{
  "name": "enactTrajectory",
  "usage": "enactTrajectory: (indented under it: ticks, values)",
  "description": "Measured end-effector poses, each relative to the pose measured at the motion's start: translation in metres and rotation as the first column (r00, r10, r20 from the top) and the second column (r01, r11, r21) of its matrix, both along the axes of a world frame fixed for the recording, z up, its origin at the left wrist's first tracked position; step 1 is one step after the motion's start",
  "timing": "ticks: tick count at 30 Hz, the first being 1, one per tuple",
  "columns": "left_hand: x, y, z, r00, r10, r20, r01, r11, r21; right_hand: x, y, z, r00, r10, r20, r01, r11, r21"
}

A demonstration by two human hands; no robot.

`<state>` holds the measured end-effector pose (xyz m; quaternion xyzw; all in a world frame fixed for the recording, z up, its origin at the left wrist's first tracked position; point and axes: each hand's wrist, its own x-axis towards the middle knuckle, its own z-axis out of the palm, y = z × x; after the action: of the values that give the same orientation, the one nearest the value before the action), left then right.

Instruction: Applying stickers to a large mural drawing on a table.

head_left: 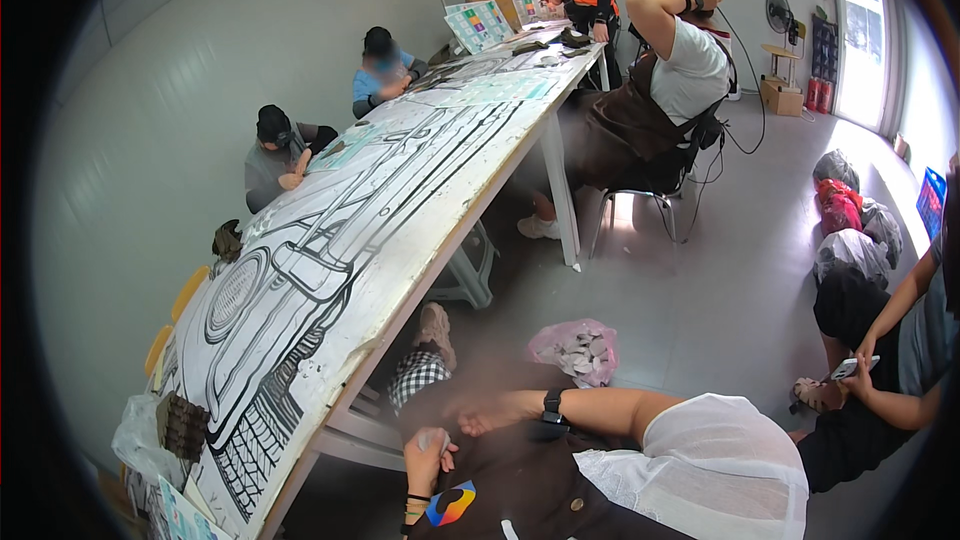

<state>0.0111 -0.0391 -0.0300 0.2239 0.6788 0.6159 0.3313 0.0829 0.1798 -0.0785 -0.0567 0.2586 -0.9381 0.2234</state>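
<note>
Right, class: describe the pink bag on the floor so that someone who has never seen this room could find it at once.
Start at the long white table bearing a big black line drawing of a car. On the grey floor beside its near end, just beyond the person's right hand, lies the pink plastic bag. It is translucent, crumpled and holds flat grey pieces.
</note>
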Motion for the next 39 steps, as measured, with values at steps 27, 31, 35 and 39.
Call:
enactTrajectory:
  ticks: [27,31,35,39]
  values:
    - [0.004,0.0,0.003,0.999,-0.018,-0.041,0.017,1.0,-0.012,-0.007,-0.002,-0.011,1.0,-0.001,0.001,0.001,0.998,0.066]
    - [0.004,0.0,0.002,0.998,-0.025,-0.054,0.024,1.0,-0.009,-0.006,-0.002,-0.01,0.999,0.014,-0.031,-0.011,0.994,0.113]
    - [0.004,-0.001,0.002,0.998,-0.024,-0.053,0.023,1.0,-0.009,-0.004,-0.001,-0.009,1.0,-0.001,0.001,0.001,0.992,0.128]
    - [0.004,-0.002,0.003,0.999,-0.017,-0.034,0.017,1.0,0.008,-0.006,-0.002,-0.009,1.0,0.002,0.014,-0.004,0.994,0.105]
